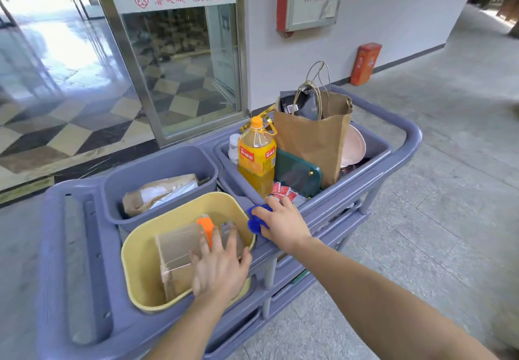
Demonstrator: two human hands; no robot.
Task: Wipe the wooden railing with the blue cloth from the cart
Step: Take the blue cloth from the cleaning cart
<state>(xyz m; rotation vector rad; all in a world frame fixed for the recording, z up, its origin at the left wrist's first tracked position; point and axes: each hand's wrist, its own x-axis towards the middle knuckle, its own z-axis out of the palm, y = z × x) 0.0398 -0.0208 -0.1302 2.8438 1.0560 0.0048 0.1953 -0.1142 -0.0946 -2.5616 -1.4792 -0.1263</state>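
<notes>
Head view shows the right hand (pixel 282 223) closed around the blue cloth (pixel 256 220), which is bunched under its fingers on the grey cart (pixel 70 247), just beside the yellow bin (pixel 134 261) rim. To its left, the left hand (pixel 219 268) hovers spread wide over that bin, fingers above a clear box (pixel 179 243) with an orange piece. Beyond the right hand stands a juice bottle (pixel 257 157).
</notes>
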